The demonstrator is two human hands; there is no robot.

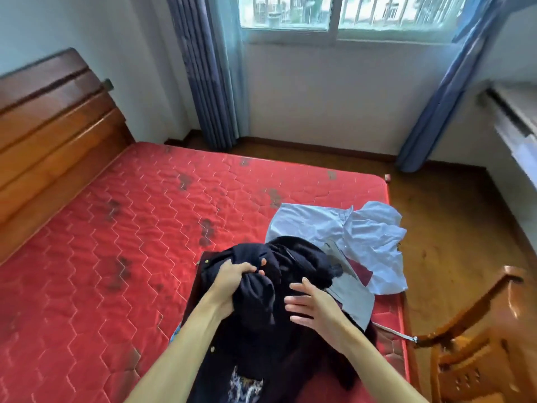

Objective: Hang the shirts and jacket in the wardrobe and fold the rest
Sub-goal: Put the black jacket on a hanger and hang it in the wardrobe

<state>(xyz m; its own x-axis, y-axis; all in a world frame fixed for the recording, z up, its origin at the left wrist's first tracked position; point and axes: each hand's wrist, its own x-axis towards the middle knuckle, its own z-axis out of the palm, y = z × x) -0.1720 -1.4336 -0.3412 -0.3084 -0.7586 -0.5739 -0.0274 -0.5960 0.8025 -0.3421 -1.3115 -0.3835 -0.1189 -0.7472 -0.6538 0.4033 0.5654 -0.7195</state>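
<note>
The dark navy garment (290, 271) lies heaped at the near right corner of the bed (116, 228), atop the other clothes. It looks soft, limp and fairly heavy, with small brass buttons along one edge, so it is probably the jacket. It will sag wherever it is lifted, so the collar or shoulders are the best hold for hanging. The left hand (232, 274) is clenched on a bunch of its cloth; the right hand (313, 303) hovers spread over it, gripping nothing. Beyond it lies one pale blue shirt (363, 237), thin and crumpled, part over the mattress edge. One patterned piece (244, 385) peeks from beneath. At least three garments; more may be hidden. One wooden chair (479, 344) stands beside the bed.
</note>
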